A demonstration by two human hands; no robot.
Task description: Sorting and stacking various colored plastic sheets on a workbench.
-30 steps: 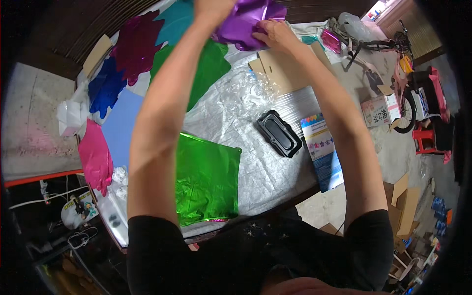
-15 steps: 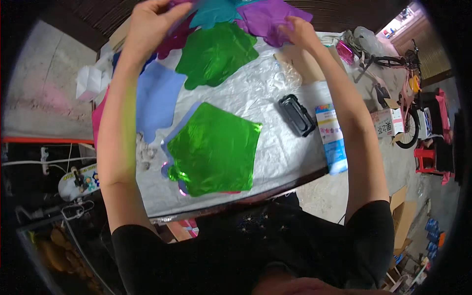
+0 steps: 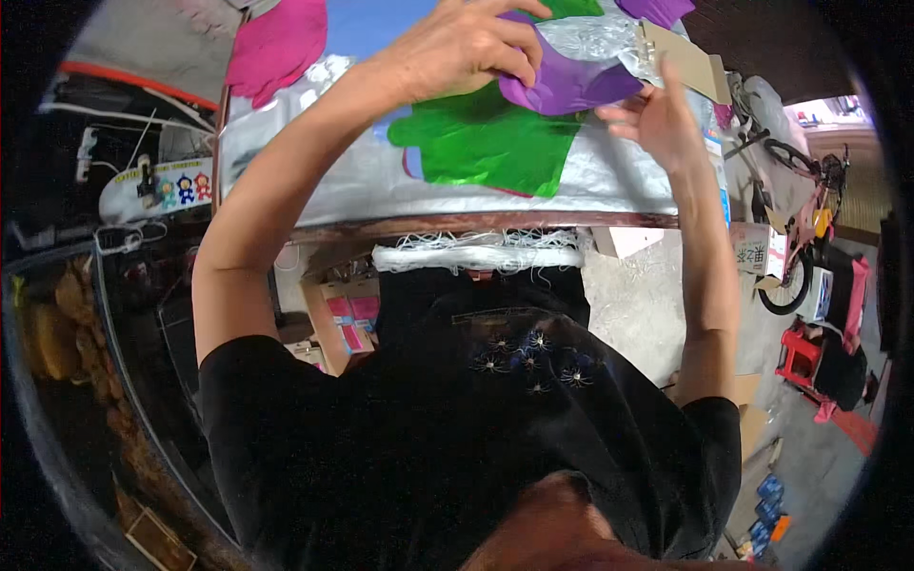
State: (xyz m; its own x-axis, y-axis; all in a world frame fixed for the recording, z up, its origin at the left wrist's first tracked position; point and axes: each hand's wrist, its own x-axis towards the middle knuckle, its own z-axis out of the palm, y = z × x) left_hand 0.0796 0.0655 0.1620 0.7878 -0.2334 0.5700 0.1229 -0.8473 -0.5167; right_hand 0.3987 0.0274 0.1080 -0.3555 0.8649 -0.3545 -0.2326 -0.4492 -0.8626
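My left hand (image 3: pixel 476 49) grips a purple foil sheet (image 3: pixel 581 81) by its left end, fingers bent over the edge. The sheet hangs curved above the table. At its right tip is my right hand (image 3: pixel 666 124), fingers apart and slightly blurred, close to or touching that tip. Beneath the sheet a shiny green foil piece (image 3: pixel 486 147) lies flat, with a sliver of blue and red showing under its edge. Part of the green piece is hidden by my left hand and the purple sheet.
A silvery cover (image 3: pixel 314 186) spreads over the table. Pink foil (image 3: pixel 276 48) and light blue foil (image 3: pixel 367 24) lie at the far left. Clear plastic (image 3: pixel 590 38) and a cardboard piece (image 3: pixel 685 62) lie at the far right. A bicycle (image 3: pixel 795 190) stands beyond the table's right side.
Both hands have come back from the far side, with the purple sheet now between them over the green piece. The view has tipped down toward my body.
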